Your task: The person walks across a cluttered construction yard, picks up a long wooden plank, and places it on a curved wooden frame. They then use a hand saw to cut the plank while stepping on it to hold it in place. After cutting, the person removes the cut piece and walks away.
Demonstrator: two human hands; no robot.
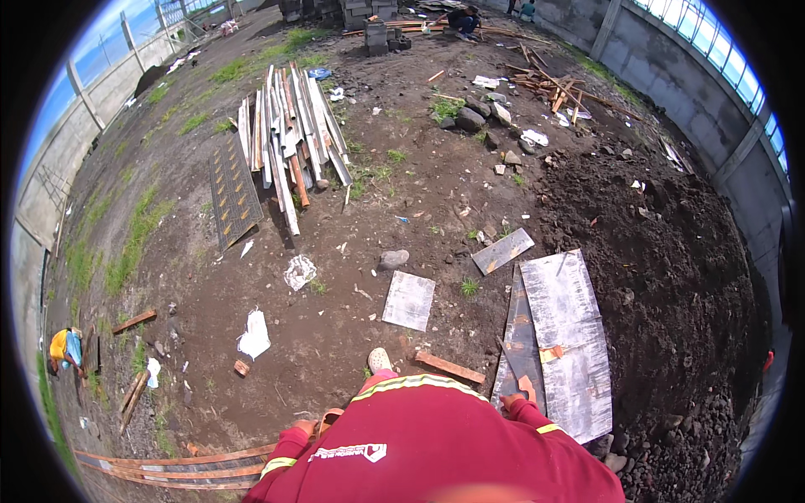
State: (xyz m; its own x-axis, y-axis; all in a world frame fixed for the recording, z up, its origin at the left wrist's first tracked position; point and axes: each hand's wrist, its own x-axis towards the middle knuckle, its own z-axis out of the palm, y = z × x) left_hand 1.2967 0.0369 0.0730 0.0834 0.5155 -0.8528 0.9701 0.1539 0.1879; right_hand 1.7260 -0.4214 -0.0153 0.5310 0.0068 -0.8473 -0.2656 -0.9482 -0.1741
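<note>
Metal sheet (520, 352), long, dark and narrow, lies flat on the bare soil right under the person's right hand (513, 401), its near end tucked against the red sleeve and its far end running away from the hand towards a small grey panel (502, 251). The right hand sits at that near end, apparently touching or gripping it, but the sleeve cuff hides the fingers and how far they are closed cannot be told. Just to the outer side of that hand, overlapping the dark sheet, rests a wider pale board (570, 344), marked with a strip of orange tape (550, 353); lying edge to edge, the two look stacked for handling one at a time, though that is only a reading of the layout.

The left hand (309, 427) hangs low on the other side of the body, near a bundle of rusty flat bars (180, 469) on the ground; it appears to hold nothing, yet its fingers are too small and shadowed to judge. Between the hands, one shoe toe (379, 359) pokes out beyond the red jacket, with a short wooden batten (449, 367) lying just ahead of the right hand. Farther ahead, well apart from both hands, lie a square grey slab (409, 300), a pile of pale metal profiles (289, 134) and a dark mesh grating (233, 194), sorted by kind on the dirt.
</note>
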